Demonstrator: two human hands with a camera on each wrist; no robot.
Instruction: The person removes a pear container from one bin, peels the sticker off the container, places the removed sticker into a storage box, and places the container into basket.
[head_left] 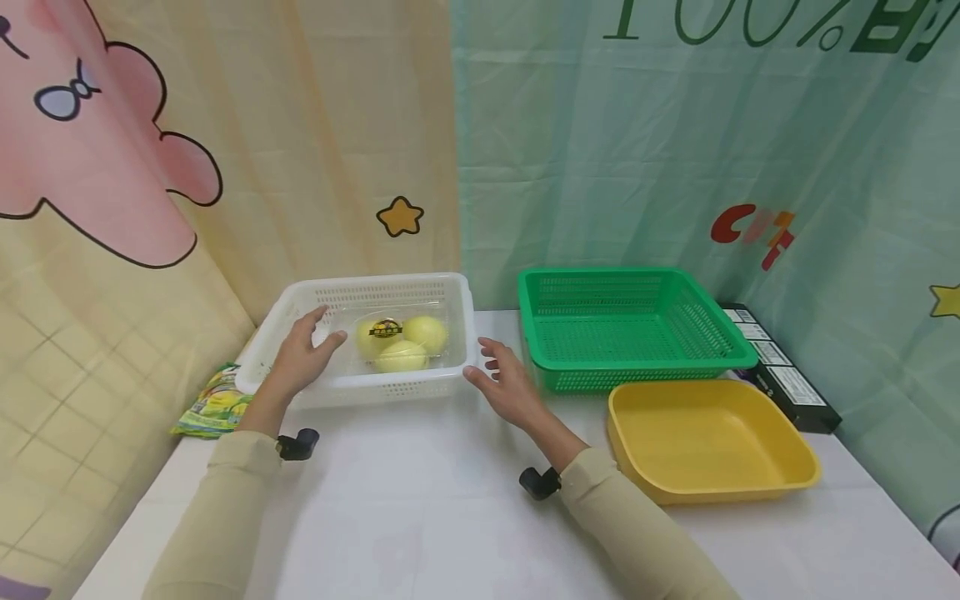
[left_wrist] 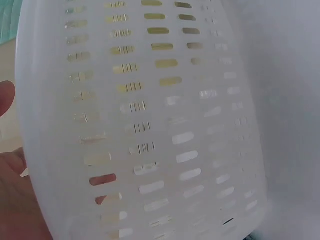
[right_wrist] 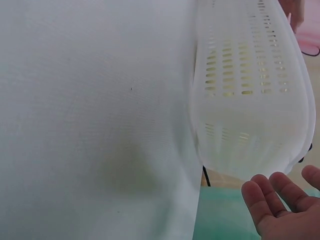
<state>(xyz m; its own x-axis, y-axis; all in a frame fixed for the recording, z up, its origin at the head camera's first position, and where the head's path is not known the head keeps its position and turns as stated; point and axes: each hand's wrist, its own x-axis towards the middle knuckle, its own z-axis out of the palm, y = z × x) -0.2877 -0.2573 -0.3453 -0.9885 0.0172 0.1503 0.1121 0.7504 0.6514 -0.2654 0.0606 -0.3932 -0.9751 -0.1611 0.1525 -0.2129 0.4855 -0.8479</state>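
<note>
A white perforated basket stands at the back of the table. Inside it sits a clear plastic box with several round yellow fruits and a dark label on top. My left hand reaches over the basket's left part, thumb and fingers spread apart, grasping nothing. In the left wrist view, the basket's slotted wall fills most of the picture, and part of the left hand shows past its rim. Just off the basket's right corner is my right hand, its fingers loosely bent around nothing; its fingertips are close to the basket's end.
Right of the basket stands a green perforated basket, with a yellow tray in front of it. Black boxes lie along the right edge. A green and yellow packet lies at the left. Printed curtains hang behind the white table.
</note>
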